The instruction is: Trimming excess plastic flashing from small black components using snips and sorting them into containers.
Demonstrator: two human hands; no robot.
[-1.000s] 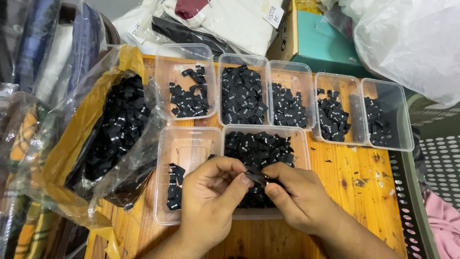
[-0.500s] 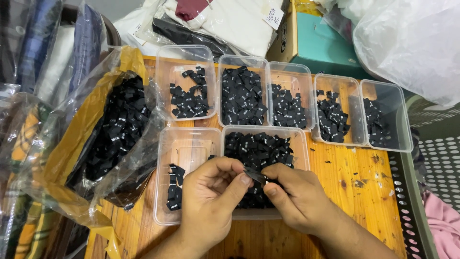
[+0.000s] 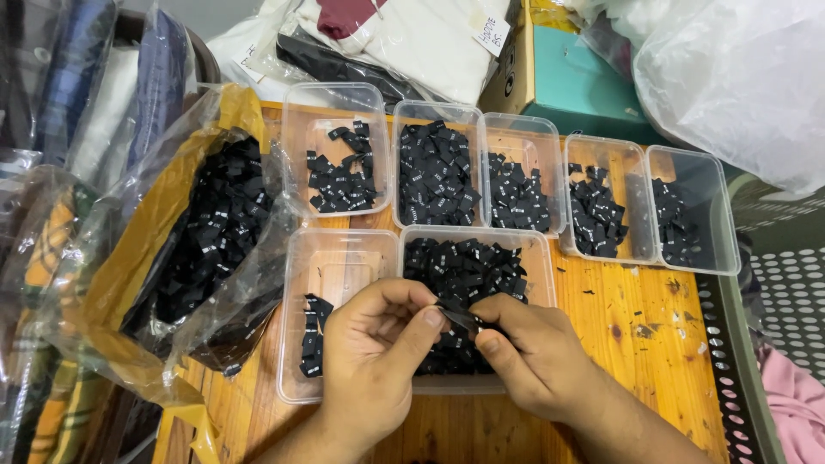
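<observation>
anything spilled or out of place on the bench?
Minor only: black scraps and specks lie loose on the bare wooden table, right of the near container. Labels otherwise sit inside their containers. Both hands, left hand and right hand, pinch one black label.

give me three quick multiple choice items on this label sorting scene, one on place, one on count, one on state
1. Where is the plastic bag of labels?
A. left of the tubs
B. right of the tubs
C. on the teal box

2. How many clear tubs stand in the back row?
A. three
B. five
C. seven

3. How is the black label held?
A. pinched between both hands
B. lying loose on the table
C. in the left hand alone

Key: 1 A, it lies at the left edge. 2 B, five side by side. 3 A, left hand and right hand fingers both grip it.
</observation>
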